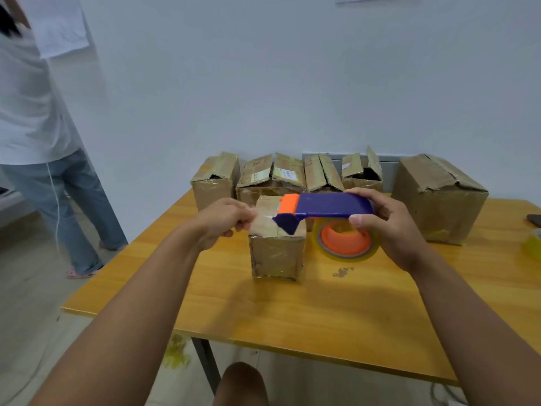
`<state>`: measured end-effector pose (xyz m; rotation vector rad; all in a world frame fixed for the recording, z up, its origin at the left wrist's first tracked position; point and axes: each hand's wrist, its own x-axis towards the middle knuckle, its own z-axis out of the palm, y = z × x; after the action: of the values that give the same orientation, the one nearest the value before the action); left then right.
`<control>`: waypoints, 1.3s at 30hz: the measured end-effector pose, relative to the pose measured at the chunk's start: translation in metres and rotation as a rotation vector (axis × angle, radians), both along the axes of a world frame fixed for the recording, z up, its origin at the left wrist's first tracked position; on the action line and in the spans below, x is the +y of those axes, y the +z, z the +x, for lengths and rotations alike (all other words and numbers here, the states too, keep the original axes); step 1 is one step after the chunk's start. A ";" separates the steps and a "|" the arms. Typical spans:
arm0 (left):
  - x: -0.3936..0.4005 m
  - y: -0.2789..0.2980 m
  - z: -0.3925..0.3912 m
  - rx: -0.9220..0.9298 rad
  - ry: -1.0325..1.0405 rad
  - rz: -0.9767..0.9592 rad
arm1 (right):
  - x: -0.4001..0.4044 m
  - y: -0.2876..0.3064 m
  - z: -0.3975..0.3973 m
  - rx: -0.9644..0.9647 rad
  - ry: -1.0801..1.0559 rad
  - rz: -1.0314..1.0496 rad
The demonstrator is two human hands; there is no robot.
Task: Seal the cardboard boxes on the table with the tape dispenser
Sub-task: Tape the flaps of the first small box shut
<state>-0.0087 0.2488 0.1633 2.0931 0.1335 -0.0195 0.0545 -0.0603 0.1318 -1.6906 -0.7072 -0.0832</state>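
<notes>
The tape dispenser hovers over the small cardboard box near the table's centre, gripped by the right hand at 3 o'clock. The left hand, at 9 o'clock, pinches the clear tape end. Best to press that end flat on the box top, then draw the dispenser straight along the seam; the unsealed boxes wait at 12 o'clock.

— What stood in the way?
— A small box sat just under the left hand; a row of boxes blocked the wall beyond both hands.
— Any room?
— Bare tabletop lay below the wrists, nearer the person.
</notes>
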 end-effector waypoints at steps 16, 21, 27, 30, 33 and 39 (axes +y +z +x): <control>0.005 -0.045 0.004 0.065 0.210 -0.027 | -0.021 -0.013 0.015 0.029 -0.072 -0.067; 0.004 -0.049 0.005 0.133 0.219 -0.049 | -0.022 -0.020 0.014 0.058 -0.073 -0.085; 0.009 -0.044 -0.001 0.211 0.253 0.072 | -0.017 -0.041 0.013 0.122 -0.066 -0.045; 0.004 -0.041 0.001 0.161 0.302 0.267 | -0.012 -0.044 0.012 0.143 -0.059 -0.013; 0.000 -0.044 0.005 0.105 0.334 0.507 | -0.010 -0.045 0.011 0.158 -0.061 -0.001; -0.029 -0.046 -0.013 -0.325 0.509 0.689 | -0.016 -0.049 0.009 0.157 -0.087 0.024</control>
<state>-0.0213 0.2196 0.1170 2.6400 0.5296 0.7653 0.0639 -0.0762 0.0825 -1.6848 -0.5132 -0.0197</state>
